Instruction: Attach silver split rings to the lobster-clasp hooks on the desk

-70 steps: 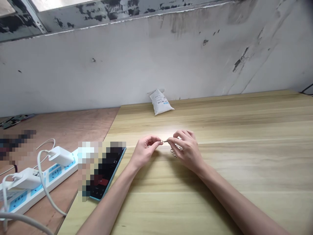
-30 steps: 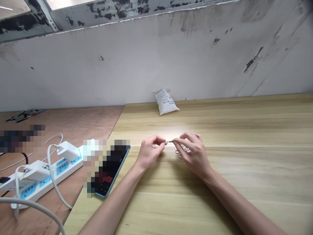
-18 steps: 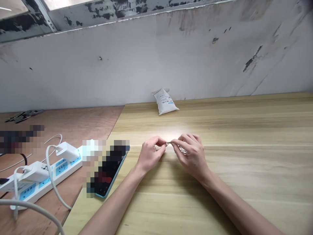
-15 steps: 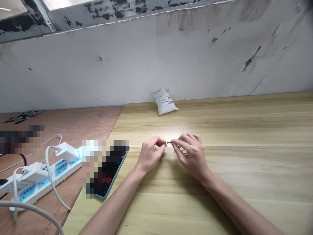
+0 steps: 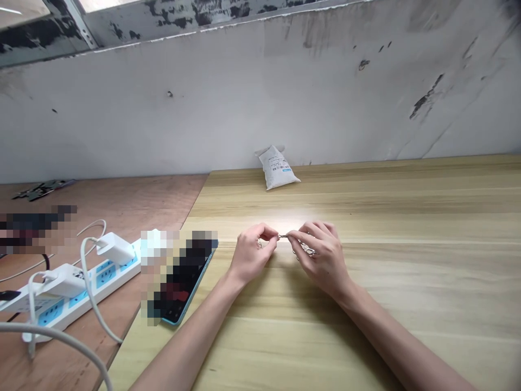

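Between my two hands is a small silvery metal piece (image 5: 283, 236), thin and short like a chain link or clasp; its exact kind is too small to make out. The thumb and forefinger of my left hand (image 5: 250, 255) pinch its left end. A thin metal ring (image 5: 259, 244) shows inside the curl of those fingers. My right hand (image 5: 325, 258) pinches the right end with thumb and forefinger. Several metal rings (image 5: 308, 251) show under its curled fingers, partly hidden by the palm. Both hands are just above the wood-grain table (image 5: 407, 217).
A phone (image 5: 187, 288), partly pixelated, lies left of my left forearm. Farther left, a white power strip (image 5: 91, 290) with chargers and cables rests on a brown board (image 5: 163, 201). A white labelled packet (image 5: 279, 169) sits at the back by the wall (image 5: 228, 98).
The view has shifted slightly, so everything appears a little farther right. Both hands keep their pinch on the metal piece, with only a slight shift of the fingers.
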The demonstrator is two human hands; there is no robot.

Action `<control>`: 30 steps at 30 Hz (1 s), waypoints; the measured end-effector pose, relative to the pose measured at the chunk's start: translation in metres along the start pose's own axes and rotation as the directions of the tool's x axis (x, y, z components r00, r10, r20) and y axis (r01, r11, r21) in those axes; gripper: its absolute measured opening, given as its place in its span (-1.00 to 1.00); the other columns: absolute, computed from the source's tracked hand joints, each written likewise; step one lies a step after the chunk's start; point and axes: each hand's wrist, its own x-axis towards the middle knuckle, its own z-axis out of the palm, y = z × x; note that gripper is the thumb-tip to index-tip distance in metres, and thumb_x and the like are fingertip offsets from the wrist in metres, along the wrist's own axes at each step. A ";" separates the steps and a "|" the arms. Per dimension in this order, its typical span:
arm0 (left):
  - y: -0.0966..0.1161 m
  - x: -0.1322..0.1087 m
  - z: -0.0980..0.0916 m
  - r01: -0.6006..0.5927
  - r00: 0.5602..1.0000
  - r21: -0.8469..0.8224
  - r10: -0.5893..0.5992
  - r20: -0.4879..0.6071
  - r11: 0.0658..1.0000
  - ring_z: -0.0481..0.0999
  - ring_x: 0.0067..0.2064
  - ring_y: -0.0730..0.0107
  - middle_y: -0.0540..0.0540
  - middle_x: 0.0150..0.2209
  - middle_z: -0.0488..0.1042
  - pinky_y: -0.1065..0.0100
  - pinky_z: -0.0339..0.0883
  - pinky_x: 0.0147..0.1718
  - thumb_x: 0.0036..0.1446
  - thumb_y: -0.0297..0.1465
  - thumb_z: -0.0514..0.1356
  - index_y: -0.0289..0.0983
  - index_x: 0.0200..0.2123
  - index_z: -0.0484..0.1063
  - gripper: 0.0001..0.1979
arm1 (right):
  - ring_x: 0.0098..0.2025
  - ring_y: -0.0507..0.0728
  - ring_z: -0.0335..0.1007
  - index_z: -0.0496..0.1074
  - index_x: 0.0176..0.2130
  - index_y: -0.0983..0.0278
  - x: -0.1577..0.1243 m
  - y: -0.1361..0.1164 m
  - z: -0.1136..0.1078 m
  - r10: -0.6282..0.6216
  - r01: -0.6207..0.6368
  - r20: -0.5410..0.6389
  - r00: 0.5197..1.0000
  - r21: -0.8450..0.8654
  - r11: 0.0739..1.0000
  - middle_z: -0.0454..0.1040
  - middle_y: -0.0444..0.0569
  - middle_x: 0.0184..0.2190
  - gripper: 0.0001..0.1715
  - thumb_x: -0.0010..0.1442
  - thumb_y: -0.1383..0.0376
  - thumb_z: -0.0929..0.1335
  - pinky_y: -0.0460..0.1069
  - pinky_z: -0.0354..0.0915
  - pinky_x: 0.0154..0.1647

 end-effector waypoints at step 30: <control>0.001 0.006 -0.003 0.249 0.966 -0.278 -0.257 0.007 0.928 0.61 -0.28 0.26 -0.15 -0.35 0.61 0.33 0.44 -0.27 0.03 -0.34 0.30 -0.33 -0.37 0.53 -0.85 | -0.36 0.06 0.23 0.48 -0.32 0.22 0.004 0.004 -0.001 -0.170 0.173 0.031 0.985 -0.157 0.972 0.42 -0.13 -0.49 -0.80 0.28 0.40 0.29 0.03 0.09 -0.11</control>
